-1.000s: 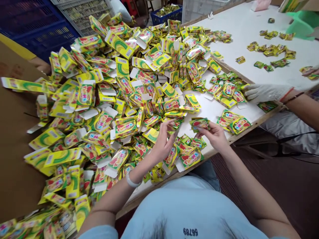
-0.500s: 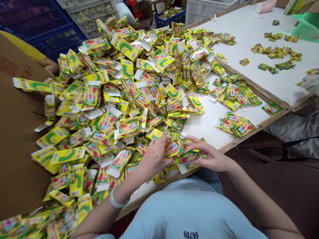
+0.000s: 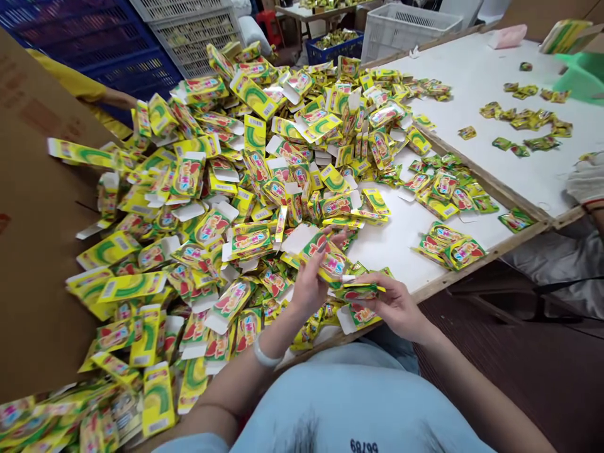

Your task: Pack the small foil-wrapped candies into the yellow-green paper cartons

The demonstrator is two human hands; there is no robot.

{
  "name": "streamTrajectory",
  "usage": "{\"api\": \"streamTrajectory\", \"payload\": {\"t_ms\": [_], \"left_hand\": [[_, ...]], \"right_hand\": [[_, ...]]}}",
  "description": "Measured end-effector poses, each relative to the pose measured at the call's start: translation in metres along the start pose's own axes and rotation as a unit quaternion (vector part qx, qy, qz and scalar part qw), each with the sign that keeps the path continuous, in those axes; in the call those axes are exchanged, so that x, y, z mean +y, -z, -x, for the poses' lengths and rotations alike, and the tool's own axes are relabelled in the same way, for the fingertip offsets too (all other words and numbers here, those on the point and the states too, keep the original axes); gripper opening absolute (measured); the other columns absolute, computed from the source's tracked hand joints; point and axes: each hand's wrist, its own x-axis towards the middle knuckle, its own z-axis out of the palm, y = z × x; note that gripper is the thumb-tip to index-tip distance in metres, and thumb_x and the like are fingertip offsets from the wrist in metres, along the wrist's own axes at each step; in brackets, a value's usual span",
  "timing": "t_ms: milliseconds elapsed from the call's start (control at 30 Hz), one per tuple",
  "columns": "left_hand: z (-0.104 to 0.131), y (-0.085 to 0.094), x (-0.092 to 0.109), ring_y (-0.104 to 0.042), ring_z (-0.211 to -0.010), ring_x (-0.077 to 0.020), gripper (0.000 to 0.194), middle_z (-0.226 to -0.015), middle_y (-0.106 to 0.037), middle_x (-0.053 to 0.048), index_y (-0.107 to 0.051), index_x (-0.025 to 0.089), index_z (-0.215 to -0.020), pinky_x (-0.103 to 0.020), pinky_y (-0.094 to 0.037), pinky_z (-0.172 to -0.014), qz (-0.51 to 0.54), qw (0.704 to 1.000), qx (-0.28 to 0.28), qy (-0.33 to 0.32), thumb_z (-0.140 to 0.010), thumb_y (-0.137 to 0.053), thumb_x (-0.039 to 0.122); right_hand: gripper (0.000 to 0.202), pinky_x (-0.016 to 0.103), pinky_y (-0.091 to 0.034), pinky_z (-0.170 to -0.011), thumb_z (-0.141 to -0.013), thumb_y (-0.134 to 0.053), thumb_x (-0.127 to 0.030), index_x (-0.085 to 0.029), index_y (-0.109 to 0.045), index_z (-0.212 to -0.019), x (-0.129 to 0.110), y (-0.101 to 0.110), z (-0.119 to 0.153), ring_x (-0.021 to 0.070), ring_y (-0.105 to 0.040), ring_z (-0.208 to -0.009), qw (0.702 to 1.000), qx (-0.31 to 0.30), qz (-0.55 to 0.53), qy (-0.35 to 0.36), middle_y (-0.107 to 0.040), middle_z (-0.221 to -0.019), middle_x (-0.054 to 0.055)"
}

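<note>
In my left hand [image 3: 311, 286] is a small yellow-green candy box [image 3: 326, 257], tilted, its white end flap [image 3: 302, 238] open and pointing up to the left. My right hand [image 3: 394, 308] pinches candy packets [image 3: 358, 291] by their edge, close against the box's lower end; how many it holds I cannot tell. A white covering sits on one right fingertip. Under the right hand another box [image 3: 363, 314] lies by the table edge. All around my left hand spreads a big heap of similar boxes [image 3: 250, 239], many with white flaps open.
A cardboard carton [image 3: 38, 251] stands at the left, with a person's yellow sleeve [image 3: 80, 82] behind it. Wooden strips [image 3: 500, 185] divide the white table. Packets [image 3: 450, 245] lie to the right, and a gloved hand [image 3: 587, 179] shows at the right edge. Crates [image 3: 406, 31] stand behind.
My left hand has raised a box with its flap open from near the pile. The right hand now pinches packets edge-on at the box's end. The view has shifted slightly.
</note>
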Motion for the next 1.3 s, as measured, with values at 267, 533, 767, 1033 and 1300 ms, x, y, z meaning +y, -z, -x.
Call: {"api": "streamTrajectory", "payload": {"t_ms": [267, 533, 767, 1033, 1300], "left_hand": [[0.004, -0.010, 0.028, -0.052, -0.064, -0.0141, 0.048, -0.068, -0.053, 0.001, -0.056, 0.018, -0.078, -0.031, -0.049, -0.065, -0.112, 0.972, -0.174, 0.112, -0.067, -0.079, 0.059], [0.014, -0.007, 0.039, -0.042, -0.064, -0.0108, 0.040, -0.069, -0.048, 0.003, -0.054, 0.017, -0.082, -0.024, -0.039, -0.059, -0.200, 0.931, -0.273, 0.137, -0.071, -0.079, 0.046], [0.014, -0.007, 0.026, -0.049, -0.068, -0.0138, 0.037, -0.071, -0.052, 0.002, -0.057, 0.017, -0.088, -0.027, -0.045, -0.066, -0.214, 0.916, -0.288, 0.182, -0.074, -0.074, 0.046], [0.018, 0.008, 0.020, -0.050, -0.075, -0.0152, 0.029, -0.080, -0.054, 0.001, -0.056, 0.017, -0.088, -0.030, -0.047, -0.075, -0.233, 0.887, -0.347, 0.196, -0.072, -0.073, 0.036], [0.031, 0.007, 0.013, -0.049, -0.073, -0.0151, 0.037, -0.076, -0.052, 0.002, -0.055, 0.017, -0.087, -0.029, -0.048, -0.070, -0.210, 0.863, -0.391, 0.243, -0.072, -0.076, 0.044]], "right_hand": [[0.022, 0.040, -0.054, -0.091, -0.087, -0.070, -0.029, -0.029, -0.070, -0.109, -0.032, 0.029, -0.024, 0.0226, -0.061, -0.105, 0.975, 0.101, 0.159, 0.115, -0.061, -0.108, 0.006], [0.028, 0.028, -0.049, -0.076, -0.093, -0.058, -0.014, -0.023, -0.070, -0.116, -0.067, 0.030, -0.041, 0.0165, -0.059, -0.087, 0.926, -0.148, 0.342, 0.059, -0.059, -0.096, 0.005], [0.031, 0.027, -0.049, -0.070, -0.090, -0.057, -0.011, -0.021, -0.068, -0.117, -0.082, 0.030, -0.040, 0.0169, -0.063, -0.078, 0.863, -0.231, 0.449, 0.002, -0.065, -0.094, 0.006], [0.018, 0.025, -0.050, -0.071, -0.098, -0.052, -0.020, -0.018, -0.070, -0.098, -0.059, 0.032, -0.025, 0.0155, -0.066, -0.080, 0.930, -0.180, 0.317, 0.043, -0.073, -0.090, 0.006], [0.018, 0.026, -0.051, -0.074, -0.096, -0.055, -0.016, -0.019, -0.073, -0.101, -0.050, 0.025, -0.012, 0.0154, -0.067, -0.082, 0.937, -0.197, 0.288, -0.003, -0.074, -0.090, 0.005]]}}
